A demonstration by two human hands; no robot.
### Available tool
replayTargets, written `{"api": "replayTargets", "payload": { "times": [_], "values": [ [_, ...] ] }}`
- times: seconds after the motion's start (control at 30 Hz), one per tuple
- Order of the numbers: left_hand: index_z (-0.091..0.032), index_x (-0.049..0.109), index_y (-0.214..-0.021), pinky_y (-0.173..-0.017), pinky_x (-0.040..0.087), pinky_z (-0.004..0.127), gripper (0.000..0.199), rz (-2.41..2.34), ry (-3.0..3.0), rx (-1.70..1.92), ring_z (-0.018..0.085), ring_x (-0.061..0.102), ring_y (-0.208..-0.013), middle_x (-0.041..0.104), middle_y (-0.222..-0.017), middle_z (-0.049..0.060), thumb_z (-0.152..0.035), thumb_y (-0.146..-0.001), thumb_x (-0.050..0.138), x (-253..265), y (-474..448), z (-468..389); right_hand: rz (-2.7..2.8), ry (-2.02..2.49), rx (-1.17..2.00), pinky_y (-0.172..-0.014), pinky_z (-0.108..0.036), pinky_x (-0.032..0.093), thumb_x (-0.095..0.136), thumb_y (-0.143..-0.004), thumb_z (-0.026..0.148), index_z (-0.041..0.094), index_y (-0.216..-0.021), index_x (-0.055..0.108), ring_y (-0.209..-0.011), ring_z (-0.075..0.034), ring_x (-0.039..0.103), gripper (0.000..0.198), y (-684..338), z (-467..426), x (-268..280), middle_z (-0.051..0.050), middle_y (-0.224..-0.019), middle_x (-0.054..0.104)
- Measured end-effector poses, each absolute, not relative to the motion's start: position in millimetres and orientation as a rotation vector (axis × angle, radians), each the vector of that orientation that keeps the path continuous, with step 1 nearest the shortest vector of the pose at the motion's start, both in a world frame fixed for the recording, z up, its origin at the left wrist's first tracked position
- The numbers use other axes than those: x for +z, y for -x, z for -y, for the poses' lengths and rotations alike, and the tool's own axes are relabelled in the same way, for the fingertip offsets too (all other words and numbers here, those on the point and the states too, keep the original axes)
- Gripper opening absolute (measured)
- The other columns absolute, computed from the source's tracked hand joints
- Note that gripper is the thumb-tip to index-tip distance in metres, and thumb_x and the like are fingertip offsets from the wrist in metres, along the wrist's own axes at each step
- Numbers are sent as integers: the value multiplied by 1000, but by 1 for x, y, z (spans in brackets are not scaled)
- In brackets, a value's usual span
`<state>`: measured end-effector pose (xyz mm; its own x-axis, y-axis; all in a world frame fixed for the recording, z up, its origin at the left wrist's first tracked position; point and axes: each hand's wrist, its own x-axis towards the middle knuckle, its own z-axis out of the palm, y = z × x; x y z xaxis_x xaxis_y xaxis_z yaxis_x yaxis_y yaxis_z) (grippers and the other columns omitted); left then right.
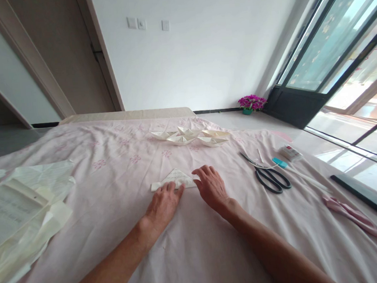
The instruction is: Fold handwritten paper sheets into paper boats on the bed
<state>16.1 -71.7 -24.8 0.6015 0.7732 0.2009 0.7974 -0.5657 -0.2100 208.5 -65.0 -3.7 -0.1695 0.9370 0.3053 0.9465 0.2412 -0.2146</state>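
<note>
A folded sheet of paper (175, 176) with lines of writing lies on the pink cloth, with a triangular peak on top and a straight band along its lower edge. My left hand (165, 201) rests on that lower band, fingers lying on the paper and thumb out to the right. At the band's right end is my right hand (211, 185), its thumb and bent fingers apart around the paper's corner; whether they touch it I cannot tell. Farther back, several folded paper boats (188, 136) sit grouped together.
Right of my hands lie black-handled scissors (271, 179), a turquoise object (279, 162), a small white box (290, 153), a pink cloth strip (350, 215) and a dark flat panel (366, 195). Loose written sheets (19, 209) cover the left side. Purple flowers (252, 102) stand beyond.
</note>
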Motion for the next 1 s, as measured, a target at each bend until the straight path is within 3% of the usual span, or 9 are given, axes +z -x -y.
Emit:
{"api": "replayTargets", "payload": {
  "times": [0.17, 0.33, 0.53, 0.63, 0.83, 1.0],
  "values": [
    [-25, 53, -119, -75, 47, 31, 33, 1316, 2612, -198, 19, 55, -90, 56, -99, 6, -13, -91, 41, -24, -14, 71, 2445, 1517, -37, -81, -31, 37, 45, -88, 10, 21, -111, 59, -92, -20, 47, 29, -184, 91, -2, -7, -101, 57],
    [-26, 48, -130, -75, 50, 32, 44, 1306, 2603, -214, 20, 59, -91, 60, -104, 7, -9, -90, 41, -27, -11, 70, 2554, 1608, -107, -80, -33, 38, 45, -87, 9, 20, -121, 51, -95, -22, 46, 36, -182, 92, -8, -9, -106, 55],
    [-23, 51, -129, -93, 47, 36, 47, 1287, 2618, -246, 22, 53, -116, 55, -131, 8, -4, -86, 43, -30, 4, 73, 2660, 1658, -245, -79, -36, 37, 44, -88, 10, 20, -124, 50, -95, -24, 47, 38, -196, 89, -1, -9, -107, 57],
    [-21, 52, -129, -96, 46, 38, 50, 1310, 2617, -249, 23, 52, -120, 54, -134, 10, -1, -84, 41, -33, 18, 73, 2664, 1678, -273, -80, -36, 37, 43, -88, 9, 19, -124, 51, -96, -25, 48, 39, -206, 90, -3, -10, -108, 57],
    [-13, 58, -120, -91, 49, 35, 43, 1301, 2599, -174, 23, 59, -110, 60, -125, 13, 1, -82, 44, -25, 36, 69, 2681, 1715, -340, -77, -36, 38, 46, -87, 8, 15, -121, 54, -94, -25, 49, 36, -223, 90, -4, -12, -106, 59],
    [-10, 64, -102, -75, 50, 36, 31, 1270, 2527, -53, 23, 63, -83, 67, -92, 13, 2, -80, 45, -18, 25, 61, 2742, 1691, -403, -73, -34, 39, 46, -86, 4, 15, -98, 62, -88, -23, 51, 23, -215, 85, 6, -11, -96, 59]
  ]
}}
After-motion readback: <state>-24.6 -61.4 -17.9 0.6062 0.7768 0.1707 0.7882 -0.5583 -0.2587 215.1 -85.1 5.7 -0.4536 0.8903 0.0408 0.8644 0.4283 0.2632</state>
